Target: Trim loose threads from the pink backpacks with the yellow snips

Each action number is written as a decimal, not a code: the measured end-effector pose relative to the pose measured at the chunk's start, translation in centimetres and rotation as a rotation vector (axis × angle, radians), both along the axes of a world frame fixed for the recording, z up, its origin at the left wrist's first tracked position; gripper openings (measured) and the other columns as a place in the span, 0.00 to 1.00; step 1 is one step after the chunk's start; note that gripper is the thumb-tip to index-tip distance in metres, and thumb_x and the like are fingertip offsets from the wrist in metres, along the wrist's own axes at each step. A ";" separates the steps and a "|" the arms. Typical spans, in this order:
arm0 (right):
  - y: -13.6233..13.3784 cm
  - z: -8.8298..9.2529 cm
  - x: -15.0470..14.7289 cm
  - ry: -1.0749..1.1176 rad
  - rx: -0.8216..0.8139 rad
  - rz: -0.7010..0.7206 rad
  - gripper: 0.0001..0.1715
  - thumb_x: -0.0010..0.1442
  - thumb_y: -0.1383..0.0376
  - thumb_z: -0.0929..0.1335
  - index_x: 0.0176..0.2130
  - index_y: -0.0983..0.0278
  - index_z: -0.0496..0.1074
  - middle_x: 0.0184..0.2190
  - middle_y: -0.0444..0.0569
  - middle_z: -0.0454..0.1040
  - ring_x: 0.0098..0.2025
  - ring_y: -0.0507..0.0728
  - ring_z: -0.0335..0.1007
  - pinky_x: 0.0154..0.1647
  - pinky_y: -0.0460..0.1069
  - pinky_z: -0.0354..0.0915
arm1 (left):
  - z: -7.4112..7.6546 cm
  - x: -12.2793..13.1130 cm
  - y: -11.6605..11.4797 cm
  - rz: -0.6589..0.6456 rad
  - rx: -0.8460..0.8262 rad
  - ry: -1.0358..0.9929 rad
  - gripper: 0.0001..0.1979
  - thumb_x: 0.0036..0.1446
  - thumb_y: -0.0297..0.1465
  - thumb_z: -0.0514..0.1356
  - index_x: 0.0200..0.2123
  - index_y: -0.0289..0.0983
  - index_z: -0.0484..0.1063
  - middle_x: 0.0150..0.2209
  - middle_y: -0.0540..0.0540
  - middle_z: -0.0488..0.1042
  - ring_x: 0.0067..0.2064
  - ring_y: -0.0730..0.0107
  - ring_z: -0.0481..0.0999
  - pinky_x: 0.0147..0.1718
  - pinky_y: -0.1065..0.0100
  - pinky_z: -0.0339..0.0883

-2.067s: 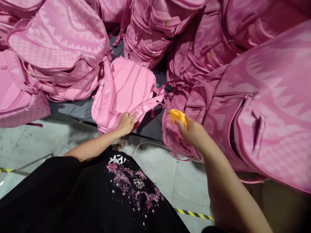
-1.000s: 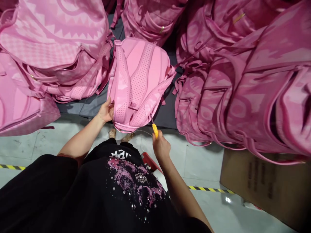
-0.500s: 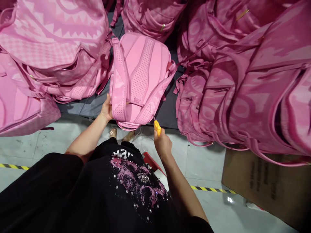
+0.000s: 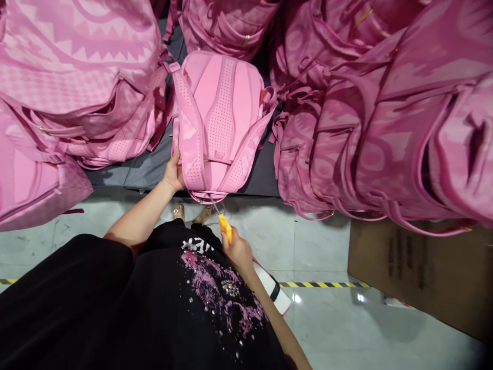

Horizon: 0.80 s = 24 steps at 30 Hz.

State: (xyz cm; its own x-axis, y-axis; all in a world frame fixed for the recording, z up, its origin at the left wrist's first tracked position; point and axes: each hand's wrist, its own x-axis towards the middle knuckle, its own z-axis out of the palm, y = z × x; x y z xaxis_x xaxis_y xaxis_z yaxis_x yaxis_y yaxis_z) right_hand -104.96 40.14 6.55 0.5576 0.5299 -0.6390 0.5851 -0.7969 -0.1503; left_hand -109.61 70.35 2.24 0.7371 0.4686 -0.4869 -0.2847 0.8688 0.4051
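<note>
A pink backpack [image 4: 221, 121] stands in front of me with its perforated back panel and straps facing up. My left hand [image 4: 174, 173] grips its lower left edge, fingers closed on the fabric. My right hand [image 4: 238, 252] is closed on a small yellow-handled tool [image 4: 225, 227] whose thin metal tip points at the backpack's bottom edge, just below it. My black top with pink print and sequins fills the lower left.
Piles of pink backpacks [image 4: 77, 77] rise on the left, at the back and on the right [image 4: 385, 118], on a dark sheet [image 4: 142, 172]. A cardboard box [image 4: 416, 272] stands at the lower right. The pale tiled floor [image 4: 323, 241] bears yellow-black tape [image 4: 327, 284].
My left hand shifted from the backpack's strap to its lower left edge and turned it upright. My right hand with the yellow tool drew back from the right pile to below the backpack.
</note>
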 end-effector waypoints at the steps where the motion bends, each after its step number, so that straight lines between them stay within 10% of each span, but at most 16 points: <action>1: 0.9 -0.3 -0.3 -0.005 -0.008 0.029 0.17 0.73 0.56 0.59 0.52 0.63 0.67 0.36 0.52 0.80 0.38 0.60 0.78 0.32 0.48 0.57 | 0.2 -0.1 0.2 -0.011 0.018 0.003 0.34 0.61 0.54 0.55 0.54 0.31 0.72 0.48 0.34 0.79 0.54 0.52 0.78 0.53 0.55 0.72; 5: 2.8 -0.6 -0.3 -0.061 -0.068 0.003 0.19 0.73 0.56 0.57 0.53 0.63 0.66 0.36 0.53 0.80 0.39 0.60 0.79 0.34 0.48 0.61 | 1.9 -1.7 -0.4 -0.040 0.176 0.323 0.28 0.59 0.50 0.59 0.50 0.32 0.73 0.46 0.33 0.79 0.55 0.46 0.76 0.51 0.51 0.72; 9: 2.2 -0.3 -0.7 -0.044 -0.029 -0.016 0.19 0.73 0.55 0.58 0.54 0.63 0.66 0.36 0.53 0.80 0.39 0.60 0.79 0.35 0.49 0.63 | 2.7 -3.1 -4.8 0.013 0.996 0.683 0.28 0.53 0.35 0.65 0.58 0.39 0.69 0.62 0.35 0.69 0.68 0.46 0.61 0.63 0.48 0.59; 14: 2.0 -0.3 -1.1 -0.058 0.007 -0.114 0.19 0.73 0.58 0.57 0.53 0.64 0.67 0.37 0.55 0.81 0.40 0.62 0.80 0.36 0.50 0.65 | -0.6 0.2 -8.1 -0.622 1.939 0.699 0.42 0.49 0.25 0.61 0.69 0.40 0.58 0.73 0.32 0.44 0.74 0.41 0.38 0.68 0.36 0.32; 19: 0.2 -0.8 -1.2 -0.056 0.167 -0.196 0.20 0.72 0.57 0.58 0.53 0.65 0.69 0.37 0.55 0.81 0.40 0.61 0.80 0.36 0.48 0.66 | -1.2 4.1 -5.5 -0.565 1.765 0.664 0.35 0.42 0.23 0.64 0.58 0.36 0.72 0.56 0.26 0.73 0.63 0.36 0.66 0.63 0.38 0.50; 24: -4.2 -1.2 -2.2 -0.151 0.549 -0.333 0.29 0.69 0.56 0.55 0.58 0.68 0.68 0.38 0.57 0.80 0.37 0.62 0.79 0.38 0.51 0.71 | 6.3 6.2 -4.7 -0.169 1.461 0.557 0.15 0.41 0.22 0.65 0.35 0.42 0.79 0.30 0.45 0.77 0.47 0.50 0.77 0.48 0.61 0.67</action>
State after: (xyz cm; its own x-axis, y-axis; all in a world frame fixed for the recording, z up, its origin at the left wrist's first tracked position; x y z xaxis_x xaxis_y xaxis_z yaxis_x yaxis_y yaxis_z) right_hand -107.16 35.98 5.36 0.8103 0.5403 -0.2269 0.3670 -0.7698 -0.5223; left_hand -103.36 65.63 8.57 0.7169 0.6928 0.0783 0.2369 -0.3477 0.9072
